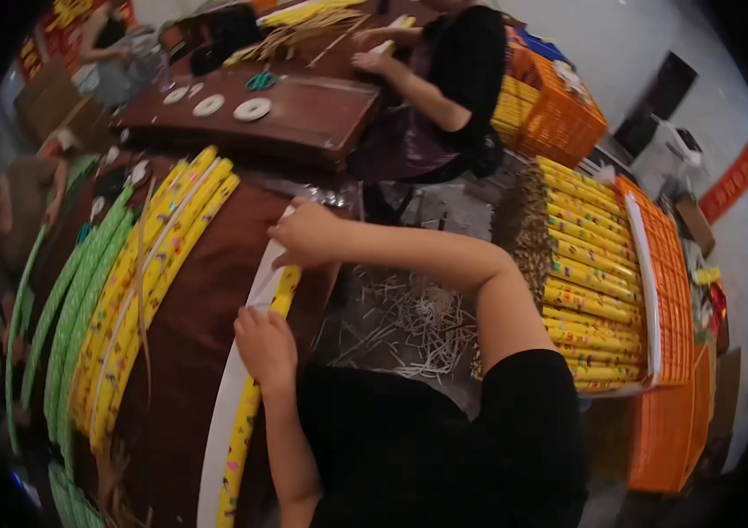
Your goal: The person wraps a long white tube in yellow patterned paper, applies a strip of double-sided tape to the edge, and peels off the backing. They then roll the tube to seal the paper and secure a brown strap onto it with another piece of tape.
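A long yellow printed strip [242, 431] with a white band [222, 422] along its left side lies lengthwise at the table's near edge. I cannot tell whether a stick is inside it. My right hand [310, 232] is at its far end, fingers curled down over the band. Closer to me, my left hand [266, 348] presses on the strip's middle, its fingers bent and together. Yellow printed rods [158, 290] lie bundled to the left on the brown table [193, 326], with green patterned rods [92, 308] beyond them.
A stack of yellow rods [594, 282] stands at right against an orange crate [660, 290]. Paper shreds [426, 330] litter the floor. White tape rolls [252, 109] and teal scissors [260, 82] rest on the far table [303, 110], where another person [462, 75] works.
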A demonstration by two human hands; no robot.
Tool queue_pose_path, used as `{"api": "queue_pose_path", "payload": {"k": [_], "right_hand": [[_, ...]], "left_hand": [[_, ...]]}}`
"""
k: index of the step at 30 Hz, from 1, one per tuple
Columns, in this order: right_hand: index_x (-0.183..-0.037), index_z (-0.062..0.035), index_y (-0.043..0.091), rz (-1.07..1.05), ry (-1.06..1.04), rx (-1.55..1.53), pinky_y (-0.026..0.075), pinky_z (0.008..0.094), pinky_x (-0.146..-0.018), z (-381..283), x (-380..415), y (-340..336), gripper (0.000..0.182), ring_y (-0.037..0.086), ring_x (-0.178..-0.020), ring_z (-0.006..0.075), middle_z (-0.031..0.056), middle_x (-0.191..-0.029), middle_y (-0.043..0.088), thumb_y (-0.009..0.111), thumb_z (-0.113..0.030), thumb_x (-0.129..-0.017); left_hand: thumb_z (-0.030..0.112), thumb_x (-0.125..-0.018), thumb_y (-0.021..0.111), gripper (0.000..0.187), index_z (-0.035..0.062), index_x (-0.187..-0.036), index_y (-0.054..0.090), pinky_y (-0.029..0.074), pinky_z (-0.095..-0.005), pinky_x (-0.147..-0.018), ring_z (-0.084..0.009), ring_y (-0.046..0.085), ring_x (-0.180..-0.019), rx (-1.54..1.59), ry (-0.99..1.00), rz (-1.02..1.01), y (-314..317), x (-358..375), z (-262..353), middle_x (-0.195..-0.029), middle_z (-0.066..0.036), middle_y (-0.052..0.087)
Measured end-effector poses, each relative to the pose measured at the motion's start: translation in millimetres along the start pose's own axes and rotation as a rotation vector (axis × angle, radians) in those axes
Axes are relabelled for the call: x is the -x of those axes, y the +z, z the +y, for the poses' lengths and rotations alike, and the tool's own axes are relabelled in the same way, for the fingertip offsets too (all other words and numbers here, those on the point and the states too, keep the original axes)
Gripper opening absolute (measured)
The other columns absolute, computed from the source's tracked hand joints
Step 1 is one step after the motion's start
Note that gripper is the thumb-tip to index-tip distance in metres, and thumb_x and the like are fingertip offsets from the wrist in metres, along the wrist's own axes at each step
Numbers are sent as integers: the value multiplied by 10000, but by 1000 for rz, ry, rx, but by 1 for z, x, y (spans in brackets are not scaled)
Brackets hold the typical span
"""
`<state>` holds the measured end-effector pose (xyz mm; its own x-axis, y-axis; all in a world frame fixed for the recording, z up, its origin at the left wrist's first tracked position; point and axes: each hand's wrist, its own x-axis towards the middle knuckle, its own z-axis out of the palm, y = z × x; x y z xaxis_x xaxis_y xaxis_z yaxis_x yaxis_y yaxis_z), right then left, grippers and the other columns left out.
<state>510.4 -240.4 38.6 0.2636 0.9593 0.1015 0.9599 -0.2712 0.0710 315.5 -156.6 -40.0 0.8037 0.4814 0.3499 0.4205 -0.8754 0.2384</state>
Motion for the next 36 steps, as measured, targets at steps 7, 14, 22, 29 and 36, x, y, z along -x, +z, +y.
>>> {"api": "queue_pose_path", "payload": {"k": [7,14,22,29,36], "right_hand": [[-776,-90,655,192,-35,-64,409,384,-725,29,-2,-4,449,623,-669,255,61,-749,652,749,-524,-707],[-707,-91,644,259,-36,21,403,372,-709,36,-26,15,431,603,-625,243,50,-699,630,799,-489,-644],[-711,-91,658,289,-55,235,409,367,-744,16,-44,21,413,606,-635,218,49,-710,630,805,-467,-625],[-733,-101,655,228,-15,313,397,358,-759,8,-45,28,387,612,-646,202,42,-712,621,796,-449,-637],[-717,-100,659,232,17,329,395,355,-757,1,-46,33,336,610,-628,196,50,-691,613,796,-396,-637]], "left_hand": [[232,-860,553,383,-104,-1020,644,471,-375,-912,-301,564,-1015,7,-38,148,0,-1,1,-1135,-188,587],[251,-885,556,442,-116,-1130,591,456,-395,-954,-316,553,-1067,69,-83,46,1,-1,0,-1188,-205,575],[247,-887,548,451,-118,-1149,586,451,-394,-966,-315,551,-1081,69,-96,16,-2,-1,0,-1198,-207,572],[249,-891,545,456,-121,-1153,587,448,-393,-977,-314,548,-1091,46,-86,18,-1,-1,0,-1205,-204,568],[243,-852,559,422,-115,-1062,639,470,-375,-933,-294,555,-1040,20,-64,124,3,-1,0,-1143,-191,585]]}}
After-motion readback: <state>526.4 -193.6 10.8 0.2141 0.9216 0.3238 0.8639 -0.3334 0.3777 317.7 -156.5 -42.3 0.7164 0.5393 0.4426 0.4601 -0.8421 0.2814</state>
